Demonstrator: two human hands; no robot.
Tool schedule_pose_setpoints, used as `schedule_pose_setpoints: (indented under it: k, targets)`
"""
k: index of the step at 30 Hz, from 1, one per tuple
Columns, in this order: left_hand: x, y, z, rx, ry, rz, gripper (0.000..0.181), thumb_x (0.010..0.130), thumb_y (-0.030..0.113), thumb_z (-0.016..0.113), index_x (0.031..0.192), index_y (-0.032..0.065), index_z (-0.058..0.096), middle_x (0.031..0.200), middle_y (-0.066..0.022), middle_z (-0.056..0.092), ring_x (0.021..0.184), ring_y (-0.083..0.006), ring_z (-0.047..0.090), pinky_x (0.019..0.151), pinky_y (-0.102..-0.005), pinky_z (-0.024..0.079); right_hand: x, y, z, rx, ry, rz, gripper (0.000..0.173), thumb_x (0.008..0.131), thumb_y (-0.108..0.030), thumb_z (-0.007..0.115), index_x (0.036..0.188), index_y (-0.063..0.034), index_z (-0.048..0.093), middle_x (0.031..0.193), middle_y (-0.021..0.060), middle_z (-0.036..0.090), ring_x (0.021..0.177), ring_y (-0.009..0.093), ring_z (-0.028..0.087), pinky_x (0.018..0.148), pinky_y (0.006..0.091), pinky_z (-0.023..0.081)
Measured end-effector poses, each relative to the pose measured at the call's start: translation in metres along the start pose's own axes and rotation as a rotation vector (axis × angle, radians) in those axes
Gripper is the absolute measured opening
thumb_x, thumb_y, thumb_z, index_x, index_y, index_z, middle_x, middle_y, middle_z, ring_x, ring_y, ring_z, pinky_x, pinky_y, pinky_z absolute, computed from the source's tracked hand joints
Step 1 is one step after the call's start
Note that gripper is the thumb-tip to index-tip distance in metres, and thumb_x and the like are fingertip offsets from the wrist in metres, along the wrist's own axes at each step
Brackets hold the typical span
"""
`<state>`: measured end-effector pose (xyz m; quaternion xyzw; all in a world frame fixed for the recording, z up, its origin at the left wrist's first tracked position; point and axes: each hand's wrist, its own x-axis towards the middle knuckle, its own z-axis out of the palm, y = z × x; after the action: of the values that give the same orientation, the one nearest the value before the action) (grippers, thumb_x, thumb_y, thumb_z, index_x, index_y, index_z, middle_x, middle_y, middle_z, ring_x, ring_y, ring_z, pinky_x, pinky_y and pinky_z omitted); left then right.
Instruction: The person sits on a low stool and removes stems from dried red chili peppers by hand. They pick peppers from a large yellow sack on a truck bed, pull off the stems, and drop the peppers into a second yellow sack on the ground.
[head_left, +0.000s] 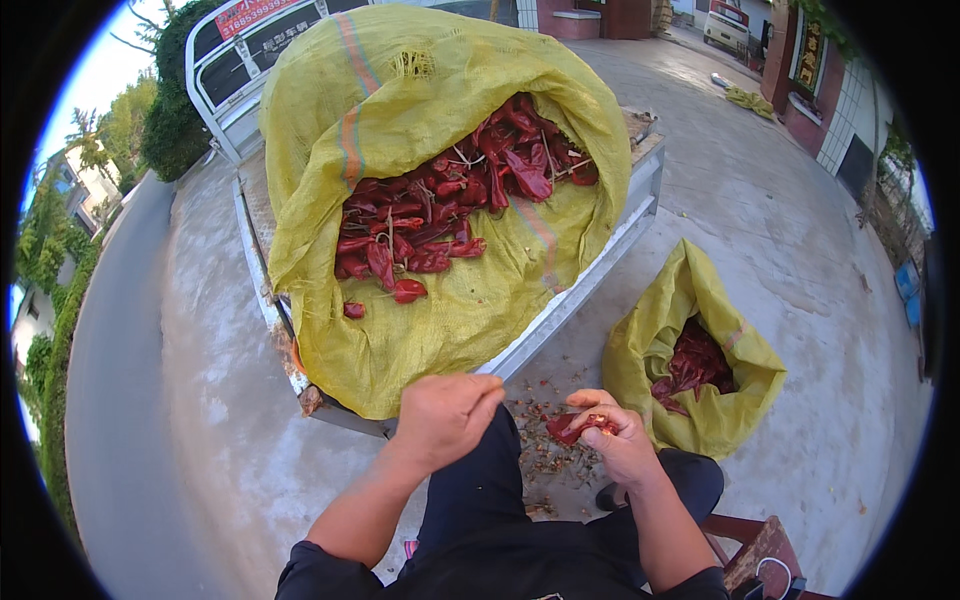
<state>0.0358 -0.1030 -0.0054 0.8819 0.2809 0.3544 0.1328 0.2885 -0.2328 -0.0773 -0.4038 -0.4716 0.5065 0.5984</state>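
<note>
My right hand (616, 442) grips a dried red chili pepper (561, 429) above the littered ground, its torn end showing pale seeds between my fingers. To its left, my left hand (446, 416) is closed with the thumb against the curled fingers; nothing shows in it, though its inside is hidden. Just beyond that hand lies a big yellow woven sack (450, 330), its mouth towards me on a truck bed. Red dried peppers (450, 195), some with stems, spill inside it. A smaller yellow sack (705, 270) stands open at the right, with red peppers (694, 364) within.
The truck bed's metal side rail (577, 292) runs between the two sacks. Broken stems and bits (551, 465) litter the concrete between my legs. A worn wooden stool (765, 551) is at lower right. A road (127, 360) passes on the left; a parked vehicle (726, 26) stands far off.
</note>
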Motion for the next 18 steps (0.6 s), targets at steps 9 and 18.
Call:
schedule_pose_setpoints:
  k: [9, 18]
  targets:
    - [0.020, -0.142, -0.102, 0.732, -0.205, -0.409, 0.018, 0.087, 0.007, 0.064, 0.102, 0.0088, 0.073, 0.104, -0.0128, 0.072, 0.096, -0.0339, 0.070, 0.082, -0.0449, 0.056, -0.005, 0.009, 0.009, 0.237, 0.093, 0.183, 0.028, 0.097, -0.024, 0.074, 0.109, 0.0007, 0.070, 0.106, 0.0104, 0.075, 0.090, 0.016, 0.070, 0.084, 0.0304, 0.054]
    - [-0.006, -0.113, -0.100, -0.086, 0.259, -0.192, 0.027, 0.082, -0.008, 0.076, 0.107, 0.0026, 0.073, 0.106, -0.0104, 0.069, 0.096, -0.0222, 0.070, 0.085, -0.0322, 0.056, 0.009, -0.006, 0.033, 0.057, 0.114, 0.259, 0.021, 0.089, -0.008, 0.077, 0.106, -0.0035, 0.065, 0.095, 0.0063, 0.069, 0.087, 0.015, 0.067, 0.083, 0.0306, 0.055]
